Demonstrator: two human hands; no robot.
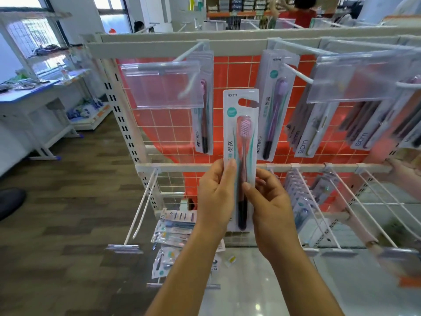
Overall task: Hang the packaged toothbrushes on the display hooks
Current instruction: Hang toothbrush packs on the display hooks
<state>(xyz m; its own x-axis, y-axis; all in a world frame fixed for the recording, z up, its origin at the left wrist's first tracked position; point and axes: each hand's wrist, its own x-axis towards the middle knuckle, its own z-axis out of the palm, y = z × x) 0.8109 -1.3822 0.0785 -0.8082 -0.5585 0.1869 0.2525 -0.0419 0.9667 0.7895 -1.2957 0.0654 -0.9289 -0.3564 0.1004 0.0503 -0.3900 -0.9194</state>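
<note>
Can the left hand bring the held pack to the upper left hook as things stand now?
Probably yes. The left hand and right hand hold the pink toothbrush pack upright just below the upper left hook. Its clear price tag holder hangs in front, so approach beside it.

Pack (241, 142) lower half behind hands. Right packs (410, 124) cut by edge, blurred. Tag (163, 84) veils hook (190, 84). Floor packs (173, 226) print illegible.

The display rack (205, 47) is a white frame backed by a wire grid over an orange panel. Upper-rail hooks (298, 73) at 12 o'clock carry hanging toothbrush packs (274, 106). Lower-rail hooks (319, 201) at 3 o'clock carry further packs. Loose packs (173, 226) lie at the base, 7 o'clock.
</note>
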